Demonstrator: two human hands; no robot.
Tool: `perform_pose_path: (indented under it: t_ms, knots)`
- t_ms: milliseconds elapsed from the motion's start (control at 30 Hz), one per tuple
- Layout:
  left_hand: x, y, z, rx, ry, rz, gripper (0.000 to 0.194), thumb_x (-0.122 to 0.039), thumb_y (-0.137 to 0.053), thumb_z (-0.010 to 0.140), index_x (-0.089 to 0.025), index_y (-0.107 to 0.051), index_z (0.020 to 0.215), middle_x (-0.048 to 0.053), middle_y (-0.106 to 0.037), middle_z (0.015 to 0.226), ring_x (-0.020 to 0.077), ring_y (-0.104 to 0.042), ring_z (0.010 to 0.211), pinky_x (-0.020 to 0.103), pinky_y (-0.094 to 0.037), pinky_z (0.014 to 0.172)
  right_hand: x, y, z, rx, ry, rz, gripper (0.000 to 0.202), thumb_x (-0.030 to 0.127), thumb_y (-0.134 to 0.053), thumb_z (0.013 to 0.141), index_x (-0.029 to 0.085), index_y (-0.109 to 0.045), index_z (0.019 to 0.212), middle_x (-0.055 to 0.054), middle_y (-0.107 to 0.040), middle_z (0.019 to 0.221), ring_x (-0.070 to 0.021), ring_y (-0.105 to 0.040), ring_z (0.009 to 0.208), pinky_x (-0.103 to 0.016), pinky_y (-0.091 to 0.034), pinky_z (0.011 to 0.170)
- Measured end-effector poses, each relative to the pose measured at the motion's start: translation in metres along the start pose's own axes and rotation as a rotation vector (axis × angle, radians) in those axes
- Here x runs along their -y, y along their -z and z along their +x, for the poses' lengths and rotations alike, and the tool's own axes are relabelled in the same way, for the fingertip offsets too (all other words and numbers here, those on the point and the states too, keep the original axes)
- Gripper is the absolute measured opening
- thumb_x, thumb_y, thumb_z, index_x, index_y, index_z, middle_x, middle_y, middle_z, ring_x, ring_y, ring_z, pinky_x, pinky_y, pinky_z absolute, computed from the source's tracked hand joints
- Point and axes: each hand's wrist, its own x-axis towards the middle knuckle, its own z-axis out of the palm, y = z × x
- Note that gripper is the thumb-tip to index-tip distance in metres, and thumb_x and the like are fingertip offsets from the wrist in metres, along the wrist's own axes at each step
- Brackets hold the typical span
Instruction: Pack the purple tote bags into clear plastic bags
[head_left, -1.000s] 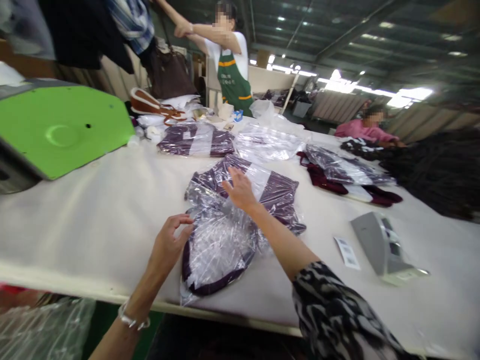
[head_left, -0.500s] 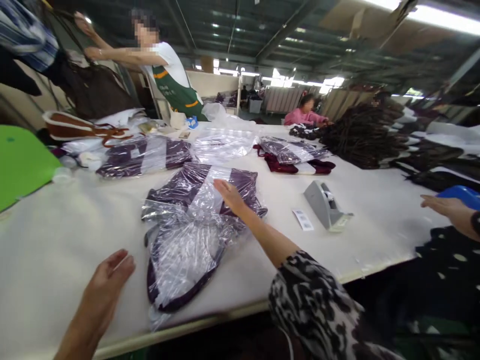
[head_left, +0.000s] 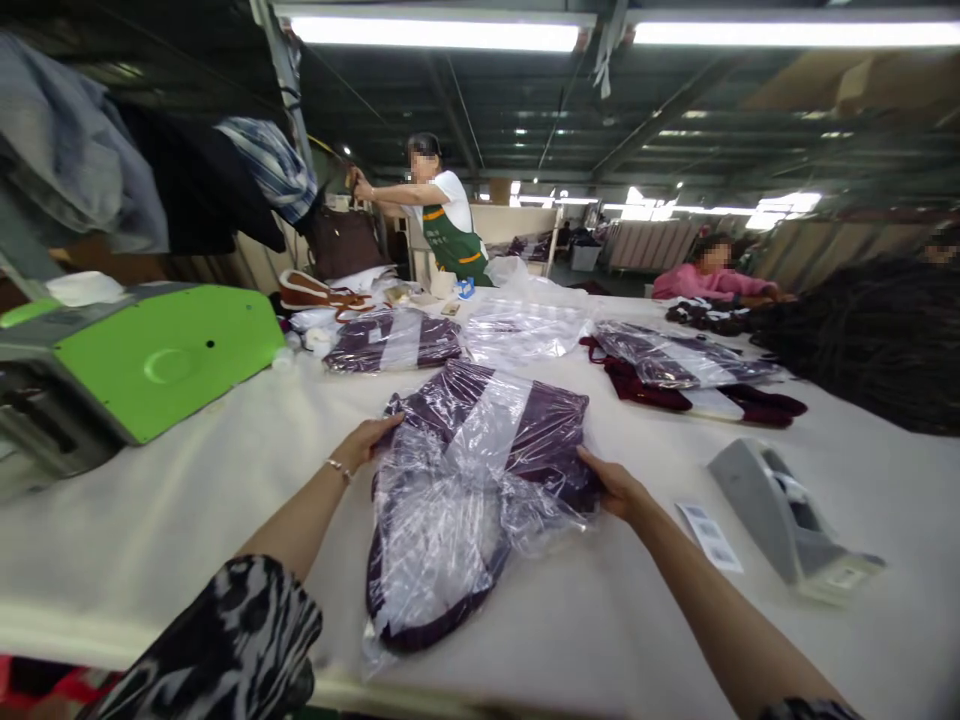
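A folded dark purple garment in a clear plastic bag (head_left: 480,430) lies on the white table (head_left: 637,620) in front of me. A pale band runs down its upper part, and crumpled film covers a curved dark edge at the near end. My left hand (head_left: 375,437) is closed on the bag's left edge, thumb on top. At the right edge, my right hand (head_left: 613,484) grips the bag in the same way. The undersides of both hands' grips are hidden beneath the bag.
A grey tape dispenser (head_left: 787,520) and a printed label sheet (head_left: 709,535) lie to the right. More bagged garments (head_left: 397,340) lie farther back. A green machine (head_left: 172,350) stands left; a dark garment pile (head_left: 862,330) is at right. Two co-workers are beyond the table.
My left hand has come in from the left and taken the bag's left edge. My right hand has moved from the bag's top to its right edge. The view has swung left.
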Motion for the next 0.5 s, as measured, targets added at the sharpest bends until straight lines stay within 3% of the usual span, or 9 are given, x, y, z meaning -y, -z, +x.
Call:
perform_pose_path:
  t_ms: [100,233,400,500]
  knots:
    - [0.000,-0.008,0.009,0.064,0.058,-0.002,0.029,-0.025,-0.092,0.060,-0.011,-0.071,0.073,0.010,-0.075,0.065,0.0218,-0.069,0.056,0.033,-0.060,0.063,0.015,-0.020,0.011,0.025,-0.189,0.012,0.027,0.039,-0.068,0.093,0.013,-0.068,0.088,-0.011,-0.075,0.072,-0.0227,-0.073,0.062,-0.036,-0.064,0.069]
    - [0.003,-0.006,0.005,0.124,0.063,-0.045,0.020,-0.020,-0.086,0.066,-0.010,-0.071,0.073,0.010,-0.075,0.065,0.0208,-0.069,0.053,0.032,-0.061,0.061,0.026,-0.024,0.016,0.043,-0.171,-0.069,0.017,0.025,-0.068,0.092,0.010,-0.069,0.085,-0.012,-0.076,0.069,-0.0212,-0.073,0.058,-0.031,-0.063,0.065]
    - [0.007,0.017,-0.030,0.114,0.019,-0.097,0.015,-0.023,-0.080,0.075,-0.011,-0.070,0.075,0.009,-0.075,0.063,0.0194,-0.067,0.048,0.030,-0.060,0.055,0.023,-0.020,-0.007,0.118,-0.136,-0.166,0.016,0.023,-0.074,0.083,0.008,-0.072,0.087,-0.015,-0.077,0.075,-0.0255,-0.075,0.064,-0.033,-0.064,0.067]
    - [0.001,0.033,-0.060,0.141,0.064,-0.184,0.016,-0.024,-0.077,0.078,-0.010,-0.072,0.082,0.011,-0.077,0.070,0.0217,-0.072,0.056,0.033,-0.063,0.064,0.025,-0.024,-0.032,0.143,-0.106,-0.132,0.046,0.032,-0.080,0.076,0.008,-0.071,0.114,-0.015,-0.079,0.087,-0.0296,-0.077,0.078,-0.037,-0.064,0.073]
